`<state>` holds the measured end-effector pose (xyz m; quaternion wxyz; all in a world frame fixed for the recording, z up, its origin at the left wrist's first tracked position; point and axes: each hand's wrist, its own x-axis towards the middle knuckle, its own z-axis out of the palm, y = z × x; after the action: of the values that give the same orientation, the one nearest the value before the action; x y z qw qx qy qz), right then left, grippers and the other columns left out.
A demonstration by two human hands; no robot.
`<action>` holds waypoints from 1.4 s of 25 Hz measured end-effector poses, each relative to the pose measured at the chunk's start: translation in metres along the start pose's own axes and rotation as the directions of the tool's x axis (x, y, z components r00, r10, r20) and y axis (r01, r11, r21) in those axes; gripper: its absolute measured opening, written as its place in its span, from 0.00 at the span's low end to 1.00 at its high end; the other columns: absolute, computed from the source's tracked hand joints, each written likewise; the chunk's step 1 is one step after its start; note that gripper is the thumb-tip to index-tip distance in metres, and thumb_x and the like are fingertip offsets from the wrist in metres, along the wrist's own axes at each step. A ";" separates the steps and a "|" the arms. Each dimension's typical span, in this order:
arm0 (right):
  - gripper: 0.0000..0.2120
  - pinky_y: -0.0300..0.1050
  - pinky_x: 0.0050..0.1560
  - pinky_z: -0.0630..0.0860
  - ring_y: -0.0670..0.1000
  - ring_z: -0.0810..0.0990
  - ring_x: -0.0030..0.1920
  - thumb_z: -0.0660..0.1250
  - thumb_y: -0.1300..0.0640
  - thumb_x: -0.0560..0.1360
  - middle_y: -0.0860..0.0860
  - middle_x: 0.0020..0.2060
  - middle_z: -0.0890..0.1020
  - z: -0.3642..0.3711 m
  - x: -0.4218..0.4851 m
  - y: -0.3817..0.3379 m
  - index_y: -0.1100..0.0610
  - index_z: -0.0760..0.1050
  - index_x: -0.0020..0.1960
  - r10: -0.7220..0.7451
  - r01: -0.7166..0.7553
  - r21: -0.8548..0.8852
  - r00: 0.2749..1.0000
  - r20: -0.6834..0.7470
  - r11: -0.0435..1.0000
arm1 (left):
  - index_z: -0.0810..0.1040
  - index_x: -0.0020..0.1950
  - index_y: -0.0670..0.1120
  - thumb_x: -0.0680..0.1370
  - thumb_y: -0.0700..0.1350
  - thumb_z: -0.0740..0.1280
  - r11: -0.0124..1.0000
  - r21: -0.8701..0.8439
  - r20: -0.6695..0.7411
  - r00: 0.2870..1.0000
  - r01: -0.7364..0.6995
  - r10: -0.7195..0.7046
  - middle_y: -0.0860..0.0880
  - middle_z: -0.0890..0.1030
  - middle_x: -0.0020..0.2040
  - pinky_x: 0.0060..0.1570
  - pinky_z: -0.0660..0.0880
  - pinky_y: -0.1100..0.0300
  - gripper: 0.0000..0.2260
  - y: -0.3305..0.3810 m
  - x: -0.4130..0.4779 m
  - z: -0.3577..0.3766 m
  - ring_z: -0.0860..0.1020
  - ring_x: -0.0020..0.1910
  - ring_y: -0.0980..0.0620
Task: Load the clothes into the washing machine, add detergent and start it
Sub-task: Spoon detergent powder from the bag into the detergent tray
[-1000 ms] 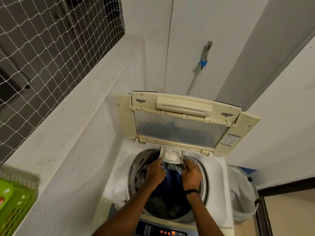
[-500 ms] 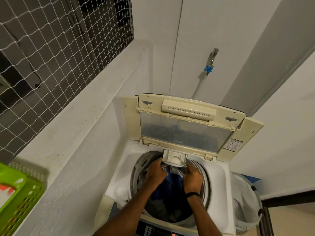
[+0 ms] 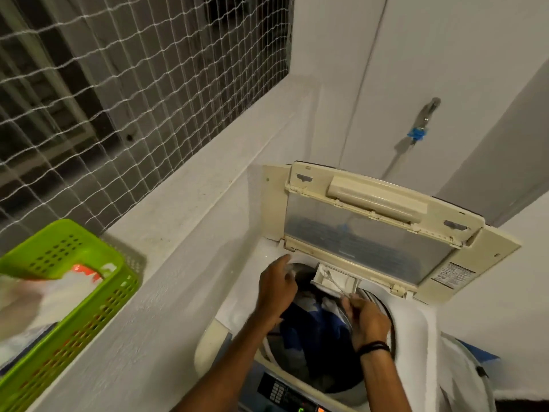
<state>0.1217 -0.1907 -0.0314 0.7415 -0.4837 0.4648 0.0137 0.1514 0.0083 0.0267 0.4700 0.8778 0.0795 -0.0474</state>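
The top-loading washing machine (image 3: pixel 416 328) stands with its lid (image 3: pixel 371 233) raised. Blue and dark clothes (image 3: pixel 315 328) fill the drum. A small white detergent drawer (image 3: pixel 335 281) juts out at the drum's back rim. My left hand (image 3: pixel 276 289) hovers over the drum's left rim, fingers loosely curled and holding nothing. My right hand (image 3: pixel 367 319) is just below the drawer's front right corner with its fingers pinched together. Motion blur hides whether they grip the drawer. The control panel (image 3: pixel 285 394) shows at the bottom edge.
A green perforated basket (image 3: pixel 89 298) holding a white pouch with red print sits on the wall ledge at left. A netted window is above it. A tap with a blue fitting (image 3: pixel 417 133) is on the back wall. A white mesh hamper (image 3: pixel 463 379) stands right of the machine.
My left hand has left the drawer and moved left and up over the drum rim. My right hand stays by the drawer. The view has swung left, showing more of the green basket.
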 end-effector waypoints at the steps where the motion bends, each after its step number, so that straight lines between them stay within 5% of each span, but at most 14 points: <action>1: 0.14 0.42 0.39 0.81 0.55 0.82 0.46 0.72 0.60 0.70 0.55 0.44 0.83 0.006 -0.008 -0.001 0.60 0.82 0.55 -0.022 0.023 -0.007 0.994 0.109 1.000 | 0.73 0.72 0.47 0.80 0.40 0.64 0.999 -0.050 -0.063 0.998 -0.006 0.003 0.50 0.77 0.69 0.63 0.70 0.67 0.19 0.006 -0.006 -0.018 0.75 0.68 0.53; 4: 0.19 0.53 0.68 0.72 0.57 0.76 0.65 0.76 0.33 0.56 0.54 0.58 0.80 0.040 -0.045 -0.009 0.35 0.84 0.45 -0.138 0.299 -0.254 0.852 0.504 0.920 | 0.76 0.69 0.46 0.80 0.40 0.65 0.982 -0.182 -0.286 0.958 -0.055 0.000 0.51 0.80 0.65 0.58 0.70 0.76 0.17 0.024 -0.032 -0.081 0.78 0.62 0.56; 7: 0.20 0.59 0.72 0.66 0.59 0.74 0.68 0.71 0.25 0.56 0.51 0.61 0.78 0.085 -0.106 -0.016 0.30 0.81 0.46 -0.077 0.414 -0.328 0.712 0.698 0.849 | 0.79 0.64 0.45 0.79 0.38 0.66 0.945 -0.278 -0.549 0.836 -0.173 -0.008 0.50 0.83 0.59 0.58 0.76 0.67 0.13 0.029 -0.065 -0.148 0.81 0.56 0.58; 9: 0.19 0.47 0.68 0.72 0.50 0.78 0.64 0.68 0.36 0.71 0.47 0.59 0.82 0.117 -0.154 -0.037 0.46 0.84 0.55 -0.112 0.508 -0.230 0.555 0.824 0.830 | 0.81 0.61 0.45 0.79 0.38 0.66 0.926 -0.290 -0.703 0.710 -0.243 -0.034 0.51 0.84 0.55 0.56 0.78 0.62 0.11 0.028 -0.093 -0.191 0.82 0.53 0.58; 11: 0.12 0.34 0.53 0.78 0.44 0.84 0.51 0.62 0.59 0.81 0.52 0.54 0.85 0.154 -0.190 -0.036 0.64 0.79 0.58 -0.114 0.407 -0.102 0.474 0.873 0.907 | 0.81 0.58 0.45 0.80 0.37 0.67 0.920 -0.271 -0.830 0.553 -0.282 -0.075 0.51 0.84 0.53 0.53 0.78 0.63 0.09 0.025 -0.121 -0.227 0.82 0.51 0.58; 13: 0.09 0.36 0.43 0.81 0.51 0.86 0.41 0.61 0.71 0.77 0.60 0.47 0.85 0.188 -0.229 -0.027 0.70 0.77 0.53 -0.007 0.213 -0.105 0.468 0.884 0.971 | 0.82 0.55 0.43 0.79 0.36 0.67 0.918 -0.258 -0.920 0.368 -0.301 -0.138 0.51 0.84 0.51 0.49 0.77 0.67 0.08 0.017 -0.147 -0.258 0.82 0.48 0.60; 16: 0.09 0.43 0.41 0.82 0.57 0.85 0.38 0.63 0.73 0.72 0.60 0.38 0.85 0.233 -0.270 -0.011 0.68 0.81 0.46 -0.046 0.376 -0.126 0.418 0.907 0.918 | 0.81 0.54 0.48 0.79 0.36 0.67 0.940 -0.258 -0.954 0.215 -0.224 -0.211 0.52 0.84 0.50 0.51 0.75 0.67 0.09 -0.012 -0.175 -0.293 0.81 0.48 0.59; 18: 0.10 0.48 0.43 0.82 0.57 0.85 0.39 0.66 0.69 0.71 0.58 0.36 0.86 0.253 -0.292 0.000 0.60 0.84 0.41 -0.108 0.629 -0.121 0.314 0.943 0.768 | 0.81 0.57 0.49 0.79 0.39 0.67 0.959 -0.279 -0.937 0.229 -0.041 -0.263 0.50 0.84 0.52 0.54 0.77 0.61 0.09 -0.033 -0.184 -0.308 0.82 0.51 0.55; 21: 0.14 0.53 0.53 0.79 0.60 0.84 0.47 0.63 0.53 0.63 0.55 0.42 0.86 0.278 -0.316 0.014 0.52 0.86 0.41 -0.140 0.962 -0.130 0.167 0.976 0.241 | 0.79 0.63 0.46 0.79 0.42 0.66 0.914 -0.246 -0.854 0.373 0.324 -0.362 0.47 0.84 0.55 0.53 0.73 0.61 0.13 -0.053 -0.188 -0.319 0.82 0.54 0.47; 23: 0.22 0.49 0.56 0.74 0.63 0.79 0.55 0.59 0.50 0.63 0.56 0.50 0.84 0.290 -0.328 0.023 0.55 0.85 0.48 -0.096 0.989 -0.147 0.143 0.985 -0.031 | 0.77 0.66 0.46 0.78 0.42 0.66 0.863 -0.186 -0.755 0.494 0.469 -0.431 0.45 0.85 0.54 0.52 0.76 0.57 0.15 -0.063 -0.185 -0.321 0.82 0.53 0.43; 25: 0.19 0.48 0.58 0.70 0.63 0.75 0.59 0.63 0.50 0.70 0.57 0.55 0.81 0.300 -0.334 0.028 0.58 0.82 0.53 -0.046 0.972 -0.169 0.164 0.985 -0.160 | 0.76 0.65 0.47 0.75 0.45 0.67 0.825 -0.149 -0.672 0.557 0.545 -0.489 0.43 0.84 0.53 0.52 0.78 0.50 0.17 -0.065 -0.183 -0.322 0.82 0.52 0.39; 28: 0.13 0.48 0.59 0.69 0.61 0.74 0.61 0.65 0.56 0.73 0.58 0.56 0.80 0.309 -0.334 0.028 0.60 0.80 0.54 -0.032 0.958 -0.188 0.186 0.982 -0.216 | 0.75 0.66 0.46 0.74 0.44 0.70 0.778 -0.104 -0.590 0.591 0.620 -0.550 0.44 0.83 0.57 0.58 0.76 0.50 0.20 -0.063 -0.179 -0.322 0.80 0.58 0.39; 35: 0.20 0.47 0.55 0.78 0.56 0.84 0.49 0.61 0.51 0.59 0.56 0.40 0.86 0.308 -0.340 0.044 0.60 0.82 0.43 0.187 0.951 -0.303 0.289 0.939 0.055 | 0.73 0.67 0.50 0.74 0.40 0.70 0.789 -0.090 -0.610 0.593 0.607 -0.526 0.46 0.83 0.58 0.57 0.76 0.53 0.22 -0.062 -0.179 -0.321 0.80 0.58 0.41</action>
<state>0.1164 0.2040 0.2071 0.3461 -0.8577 -0.2827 0.2543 -0.0332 0.2925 0.1826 0.3221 0.8011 0.4974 0.0837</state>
